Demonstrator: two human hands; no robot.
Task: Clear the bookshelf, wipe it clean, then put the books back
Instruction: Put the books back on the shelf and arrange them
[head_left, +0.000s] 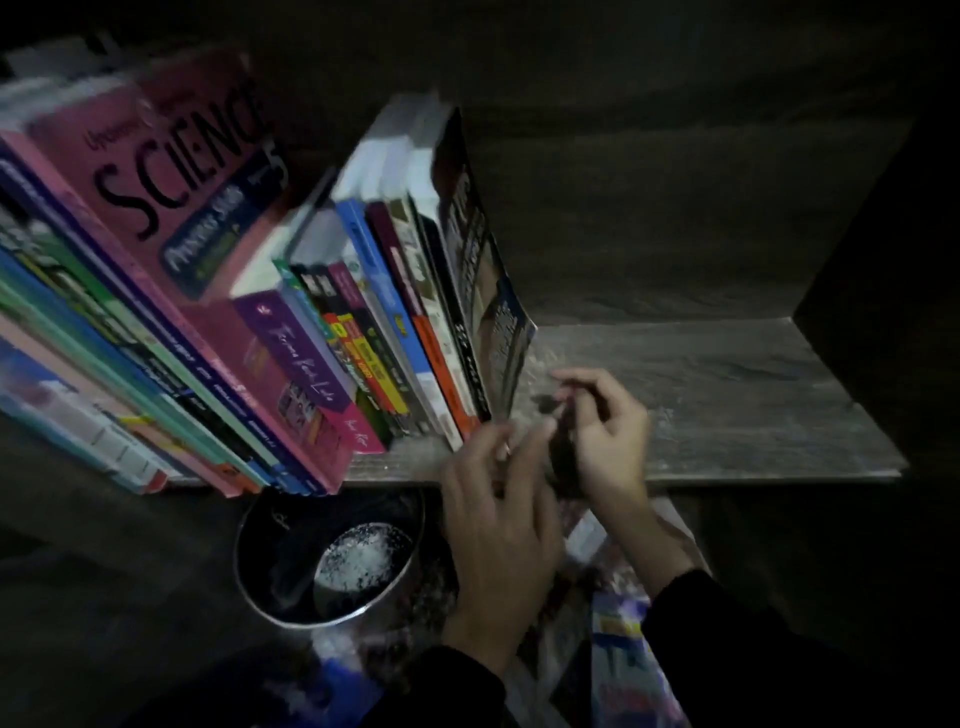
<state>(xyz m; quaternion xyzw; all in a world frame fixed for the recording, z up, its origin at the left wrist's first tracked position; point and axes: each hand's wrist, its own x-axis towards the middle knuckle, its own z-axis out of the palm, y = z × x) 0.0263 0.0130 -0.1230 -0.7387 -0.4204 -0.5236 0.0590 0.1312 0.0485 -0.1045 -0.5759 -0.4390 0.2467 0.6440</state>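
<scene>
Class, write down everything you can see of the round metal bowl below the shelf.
The round, shiny metal bowl stands upright and uncovered below the front edge of the grey wooden shelf, beneath the leaning books. Its rim is thin and bright. The inside is dark, with a white glittering patch at the bottom, perhaps foam or wet glare. The left hand overlaps its right rim in view; whether they touch cannot be told.
</scene>
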